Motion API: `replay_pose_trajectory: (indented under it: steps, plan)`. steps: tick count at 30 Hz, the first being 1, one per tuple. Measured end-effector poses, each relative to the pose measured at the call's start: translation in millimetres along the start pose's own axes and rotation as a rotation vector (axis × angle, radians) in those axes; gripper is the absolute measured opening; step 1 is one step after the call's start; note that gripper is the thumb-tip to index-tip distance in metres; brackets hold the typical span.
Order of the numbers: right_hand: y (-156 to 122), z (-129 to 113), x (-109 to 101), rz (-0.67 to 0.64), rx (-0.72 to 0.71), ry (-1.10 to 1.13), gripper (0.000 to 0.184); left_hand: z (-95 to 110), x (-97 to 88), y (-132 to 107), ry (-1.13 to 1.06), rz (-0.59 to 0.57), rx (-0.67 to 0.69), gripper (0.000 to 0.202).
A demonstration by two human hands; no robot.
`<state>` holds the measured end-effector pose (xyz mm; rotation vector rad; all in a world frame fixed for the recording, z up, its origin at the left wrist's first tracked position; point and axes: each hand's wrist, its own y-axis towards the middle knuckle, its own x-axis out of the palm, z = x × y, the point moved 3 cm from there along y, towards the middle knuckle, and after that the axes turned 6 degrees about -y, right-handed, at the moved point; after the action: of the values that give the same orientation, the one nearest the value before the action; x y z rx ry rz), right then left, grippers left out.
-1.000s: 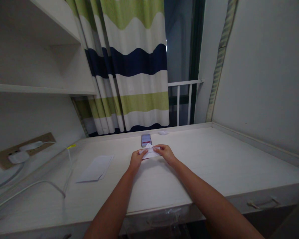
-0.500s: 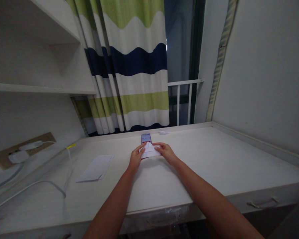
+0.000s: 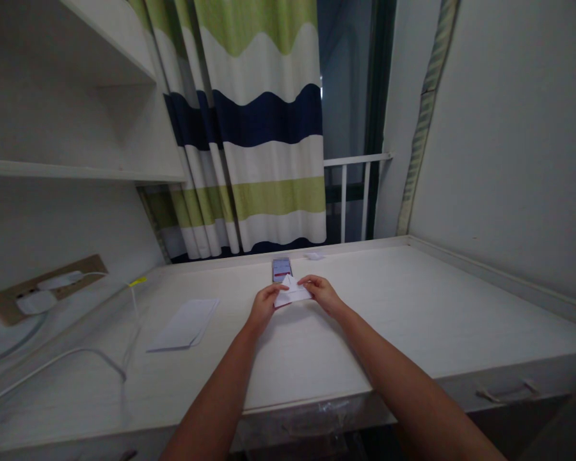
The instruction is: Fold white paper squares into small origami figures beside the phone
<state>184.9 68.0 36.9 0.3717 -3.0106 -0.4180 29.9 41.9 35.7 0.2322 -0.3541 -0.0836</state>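
A small folded white paper [image 3: 292, 292] with a pointed top sits between both hands on the pale desk [image 3: 413, 314]. My left hand [image 3: 263, 306] pinches its left edge with closed fingers. My right hand [image 3: 320, 292] grips its right side, fingers curled over the top. Just beyond the paper a phone [image 3: 281, 268] lies flat with its screen lit. The paper's lower part is hidden behind my fingers.
A stack of white sheets [image 3: 185, 324] lies to the left. White cables [image 3: 77, 355] run from a wall socket strip [image 3: 43, 291] across the desk's left end. A crumpled scrap [image 3: 313, 256] sits near the striped curtain [image 3: 254, 128]. Shelves [image 3: 77, 169] overhang the left; a wall bounds the right.
The folded paper has been turned and its point tipped slightly rightward. My left hand slid down to the paper's lower left edge; my right hand stayed on the right side.
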Motion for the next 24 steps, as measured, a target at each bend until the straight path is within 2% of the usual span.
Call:
replay_pose_trajectory:
  steps: [4,9,15,20,24]
  plan:
    - [-1.2,-1.9,1.7,-0.035,-0.016,-0.113,0.016,-2.6,-0.6,0.5,0.015,-0.035,-0.037,0.014]
    - [-4.0,-3.0,5.2,-0.059,0.048,-0.094,0.019,3.9,2.6,-3.8,-0.05,-0.031,-0.056,0.021]
    - [-3.8,-0.3,7.6,-0.09,0.024,-0.094,0.02,1.6,2.3,-3.2,0.069,0.082,-0.084,0.027]
    - [-1.3,2.9,6.2,0.0,-0.038,-0.246,0.023,-2.4,-0.5,-0.5,0.123,0.087,-0.099,0.031]
    - [-1.7,0.6,5.7,0.024,-0.084,-0.327,0.024,-1.0,-1.5,-0.5,0.13,0.091,-0.094,0.032]
